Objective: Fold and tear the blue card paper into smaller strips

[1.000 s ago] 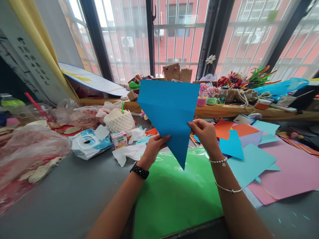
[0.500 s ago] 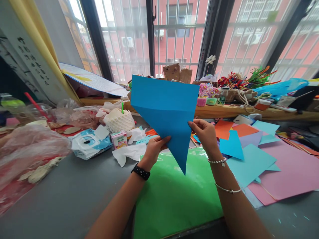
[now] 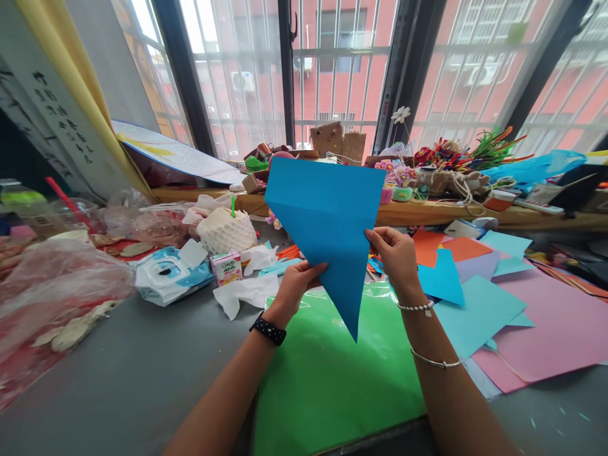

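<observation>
A sheet of blue paper (image 3: pixel 327 215) is held up in the middle of the head view, its lower end tapering to a point and a faint crease crossing its upper part. My left hand (image 3: pixel 297 288) pinches the slanted left edge, thumb in front and fingers hidden behind. On the straight right edge, the thumb and fingertips of my right hand (image 3: pixel 394 256) grip the same sheet. Under the paper's tip, apart from it, lies a glossy green mat (image 3: pixel 337 386) on the grey table (image 3: pixel 142 373).
Coloured paper sheets, including a large pink sheet (image 3: pixel 565 323), lie to the right. A wet-wipes pack (image 3: pixel 166 275), a small box (image 3: pixel 227 268), tissues (image 3: pixel 247 293) and plastic bags (image 3: pixel 71 278) are on the left. Crafts crowd the windowsill (image 3: pixel 427 214) behind.
The blue paper has shifted slightly right and down, and its top edge appears narrower, with more of the sill showing behind. Both hands keep hold of it; the right hand moved slightly right.
</observation>
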### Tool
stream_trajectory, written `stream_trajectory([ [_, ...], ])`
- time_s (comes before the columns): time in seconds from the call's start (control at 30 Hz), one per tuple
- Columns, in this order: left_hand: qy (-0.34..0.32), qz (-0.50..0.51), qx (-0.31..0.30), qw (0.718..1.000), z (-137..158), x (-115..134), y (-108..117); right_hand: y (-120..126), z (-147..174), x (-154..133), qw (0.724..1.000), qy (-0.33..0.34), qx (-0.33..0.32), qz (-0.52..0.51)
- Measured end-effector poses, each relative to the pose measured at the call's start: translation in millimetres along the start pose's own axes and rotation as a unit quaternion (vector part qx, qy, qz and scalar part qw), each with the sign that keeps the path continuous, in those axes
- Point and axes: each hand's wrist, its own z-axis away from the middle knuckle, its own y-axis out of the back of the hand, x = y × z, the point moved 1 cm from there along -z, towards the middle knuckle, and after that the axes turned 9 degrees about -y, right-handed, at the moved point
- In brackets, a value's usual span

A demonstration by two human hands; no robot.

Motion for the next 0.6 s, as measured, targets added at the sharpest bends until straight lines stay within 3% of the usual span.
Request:
stream_trajectory([
  [0.17, -0.014, -0.001, 0.018, 1.000, 0.6, 0.5, -1.3, 1.6, -0.1, -0.5, 1.000, -0.020, -0.015, 0.013],
  [0.3, -0.045, 0.021, 0.052, 0.997, -0.4, 2.8, 0.2, -0.8, 1.4, -1.3, 0.989, -0.088, -0.113, 0.045],
  [0.4, -0.061, 0.033, 0.072, 0.995, -0.9, 4.9, 1.1, -2.9, 3.1, -1.5, 0.979, -0.100, -0.161, 0.076],
  [0.6, -0.013, 0.009, -0.011, 1.000, 4.7, 4.1, -7.4, -6.9, 5.1, -4.1, 0.989, -0.049, -0.123, 0.072],
])
